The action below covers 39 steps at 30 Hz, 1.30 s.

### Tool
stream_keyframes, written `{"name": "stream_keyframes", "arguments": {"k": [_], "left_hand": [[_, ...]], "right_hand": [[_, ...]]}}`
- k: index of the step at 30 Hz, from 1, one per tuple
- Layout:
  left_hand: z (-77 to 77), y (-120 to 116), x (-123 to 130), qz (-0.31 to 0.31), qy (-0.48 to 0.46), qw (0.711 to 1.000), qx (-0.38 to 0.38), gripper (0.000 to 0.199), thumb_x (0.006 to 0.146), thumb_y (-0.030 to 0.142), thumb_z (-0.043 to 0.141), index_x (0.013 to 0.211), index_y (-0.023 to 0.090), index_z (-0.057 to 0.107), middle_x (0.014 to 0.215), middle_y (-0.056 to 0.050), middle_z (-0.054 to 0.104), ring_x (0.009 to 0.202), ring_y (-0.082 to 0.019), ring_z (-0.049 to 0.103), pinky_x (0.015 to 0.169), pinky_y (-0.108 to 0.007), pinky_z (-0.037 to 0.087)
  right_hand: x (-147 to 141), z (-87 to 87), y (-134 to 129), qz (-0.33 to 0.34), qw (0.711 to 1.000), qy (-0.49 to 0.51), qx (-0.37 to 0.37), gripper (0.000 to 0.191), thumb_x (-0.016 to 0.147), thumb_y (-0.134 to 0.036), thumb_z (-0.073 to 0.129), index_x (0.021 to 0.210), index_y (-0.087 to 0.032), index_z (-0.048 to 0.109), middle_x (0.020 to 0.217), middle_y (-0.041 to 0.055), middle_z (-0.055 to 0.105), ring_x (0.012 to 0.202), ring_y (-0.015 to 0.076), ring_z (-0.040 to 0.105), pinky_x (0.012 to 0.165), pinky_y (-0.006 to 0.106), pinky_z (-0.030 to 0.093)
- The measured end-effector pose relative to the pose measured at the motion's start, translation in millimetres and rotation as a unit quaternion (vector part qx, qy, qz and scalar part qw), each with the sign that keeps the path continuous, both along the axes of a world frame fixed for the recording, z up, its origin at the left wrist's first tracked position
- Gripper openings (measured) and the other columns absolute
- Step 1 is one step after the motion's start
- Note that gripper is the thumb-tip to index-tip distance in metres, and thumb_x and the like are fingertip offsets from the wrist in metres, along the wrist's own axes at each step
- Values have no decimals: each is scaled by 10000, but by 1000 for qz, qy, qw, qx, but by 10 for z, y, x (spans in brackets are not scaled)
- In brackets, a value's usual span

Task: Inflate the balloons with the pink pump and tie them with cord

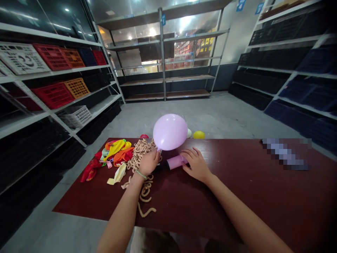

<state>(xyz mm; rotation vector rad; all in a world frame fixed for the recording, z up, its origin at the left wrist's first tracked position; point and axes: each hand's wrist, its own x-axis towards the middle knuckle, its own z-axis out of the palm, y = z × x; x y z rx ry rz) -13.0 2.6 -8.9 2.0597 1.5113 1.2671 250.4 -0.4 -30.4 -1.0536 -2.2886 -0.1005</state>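
A blown-up light purple balloon (170, 131) stands above the table's far edge. My left hand (149, 162) is closed at the balloon's neck, fingers pinched round it. My right hand (196, 164) rests on a pink cylinder with a black end (176, 162), which lies on the table, its fingers curved over the right end. Beside my left hand lies a heap of tan curly cords (140, 153), with loose pieces trailing under my left wrist. Further left are flat balloons in red, orange and yellow (116, 149), and a pale yellow one (117, 174) lies nearer.
The dark red table (237, 182) spans the front. A blurred object (285, 154) lies at its right. Beyond the far edge, a yellow balloon (199, 134) shows near the floor. Shelves with crates (54, 95) stand left, others back and right.
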Motion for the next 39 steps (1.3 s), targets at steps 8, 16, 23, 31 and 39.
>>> {"name": "stream_keyframes", "arguments": {"k": [8, 16, 23, 31, 39], "left_hand": [[43, -32, 42, -27, 80, 996, -23, 356, 970, 461, 451, 731, 235, 586, 638, -39, 602, 543, -198, 554, 563, -266, 365], [-3, -17, 53, -6, 246, 967, -61, 414, 1020, 439, 297, 868, 203, 601, 757, -99, 682, 664, -222, 649, 636, -290, 440], [119, -60, 78, -10, 337, 934, -120, 448, 1039, 406, 231, 1011, 172, 612, 928, -132, 730, 840, -245, 701, 726, -322, 474], [58, -31, 50, -16, 329, 934, -140, 439, 1038, 388, 239, 1027, 179, 624, 939, -131, 725, 839, -260, 700, 711, -333, 460], [12, 28, -22, -42, 102, 986, -125, 443, 1025, 441, 246, 777, 207, 528, 761, -55, 650, 711, -187, 609, 648, -295, 399]], "right_hand": [[14, 33, -64, -35, 985, 10, 170, 130, 899, -275, 592, 983, -201, 658, 999, 76, 677, 1034, 230, 570, 954, 392, 442], [-421, 820, 57, 87, 955, -213, 186, 517, 919, -250, 544, 1431, -240, 476, 1473, 55, 504, 1430, 250, 337, 1202, 480, 229], [-723, 915, 415, 141, 914, -318, 210, 648, 850, -344, 635, 1455, -198, 452, 1547, 71, 419, 1480, 254, 260, 1231, 521, 133], [-720, 558, 568, 124, 941, -252, 191, 318, 901, -314, 579, 1205, -254, 650, 1406, 57, 574, 1414, 275, 374, 1204, 607, 134], [-672, 528, 637, 105, 935, -236, 242, 191, 937, -204, 545, 1033, -238, 707, 1337, 28, 627, 1376, 271, 424, 1194, 624, 185]]}}
